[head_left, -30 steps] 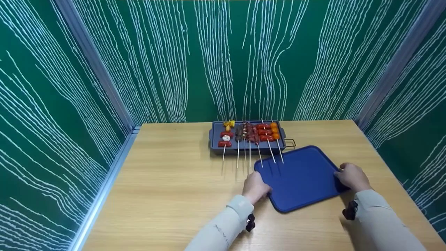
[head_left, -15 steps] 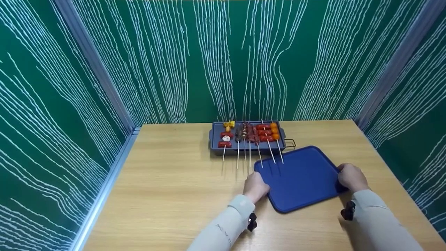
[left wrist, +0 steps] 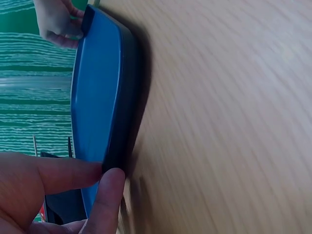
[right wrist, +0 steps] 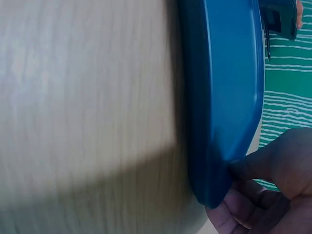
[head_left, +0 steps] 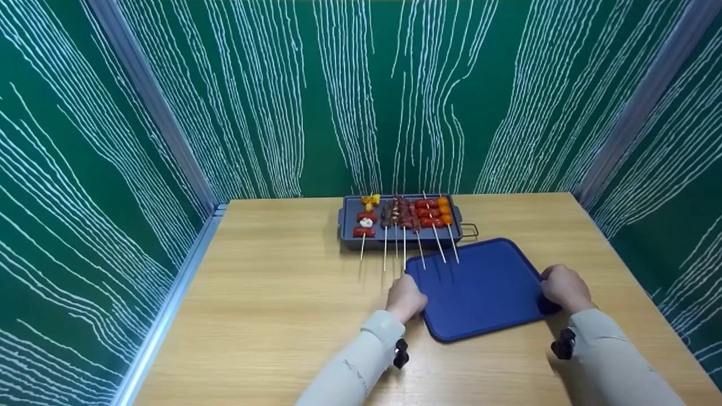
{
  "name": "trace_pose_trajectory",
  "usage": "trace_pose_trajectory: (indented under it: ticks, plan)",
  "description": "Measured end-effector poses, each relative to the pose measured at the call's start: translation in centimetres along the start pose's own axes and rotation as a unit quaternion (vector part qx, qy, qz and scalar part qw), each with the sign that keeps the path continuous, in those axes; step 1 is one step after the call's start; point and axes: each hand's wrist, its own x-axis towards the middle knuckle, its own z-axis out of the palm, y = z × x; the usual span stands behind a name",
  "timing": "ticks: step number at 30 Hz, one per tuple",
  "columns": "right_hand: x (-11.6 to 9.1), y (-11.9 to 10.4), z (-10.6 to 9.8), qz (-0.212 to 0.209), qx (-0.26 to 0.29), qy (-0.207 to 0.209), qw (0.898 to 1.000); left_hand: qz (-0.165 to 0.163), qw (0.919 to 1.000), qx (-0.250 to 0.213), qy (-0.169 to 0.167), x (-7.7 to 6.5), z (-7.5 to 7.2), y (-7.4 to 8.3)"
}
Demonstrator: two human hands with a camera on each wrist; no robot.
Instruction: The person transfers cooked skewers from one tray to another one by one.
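A blue rectangular tray lies at a slant over the right half of the table. At its left side my left hand pinches the rim; in the left wrist view, the thumb and index finger meet at the edge of the tray. My right hand holds the opposite side. In the right wrist view, the thumb of the right hand lies over the rim and the other fingers curl underneath. The tray's far edge overlaps several skewer sticks in the head view.
Behind the tray stands a dark grill with a wire handle on its right. Several skewers of meat, sausage, vegetables and orange balls lie across it, sticks jutting forward. Green walls with white lines enclose the wooden table.
The tray has slid slightly left, with both hands moving along with it. The grill and skewers stay in place.
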Motion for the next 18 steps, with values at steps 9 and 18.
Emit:
trace_pose_trajectory:
  ticks: [9,18]
  plan:
    - [-0.6,-1.2,0.6,-0.018,-0.006,-0.001,1.000,-0.006,0.9998,0.009,-0.016,0.3,-1.4,-0.9]
    - [-1.4,-2.4,1.4,-0.036,-0.010,0.006,0.999,-0.003,0.9989,0.047,-0.007,2.6,-0.3,-4.2]
